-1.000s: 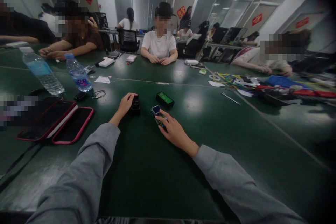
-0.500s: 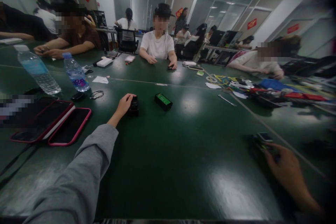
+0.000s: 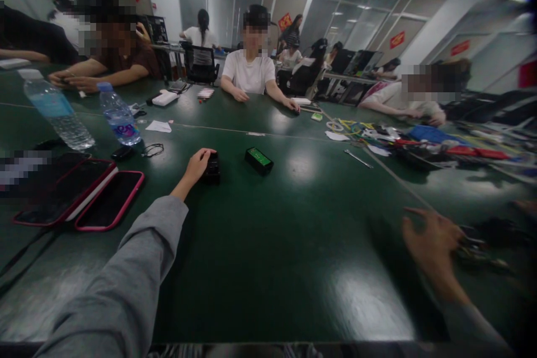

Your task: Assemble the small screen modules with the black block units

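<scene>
My left hand (image 3: 198, 165) is closed over the left side of a small black box (image 3: 213, 169), which stands on the green table (image 3: 285, 224). To its right lies another black box with a green circuit board (image 3: 259, 160) showing on top. My right hand (image 3: 432, 238), a little blurred, is over the right part of the table with its fingers spread and nothing in them. Just right of it is a small dark device (image 3: 474, 240) with light parts; it is blurred and its kind cannot be made out.
Two water bottles (image 3: 119, 114), a phone in a pink case (image 3: 109, 201) and a dark red case (image 3: 62, 187) lie left. A wrench (image 3: 358, 159) and a heap of cables and tools (image 3: 423, 142) lie right. Several people sit around the table, one opposite (image 3: 248, 70).
My right hand has let go of the small device, opened and shifted a little left; the device now lies to its right. My left hand stays on the black box.
</scene>
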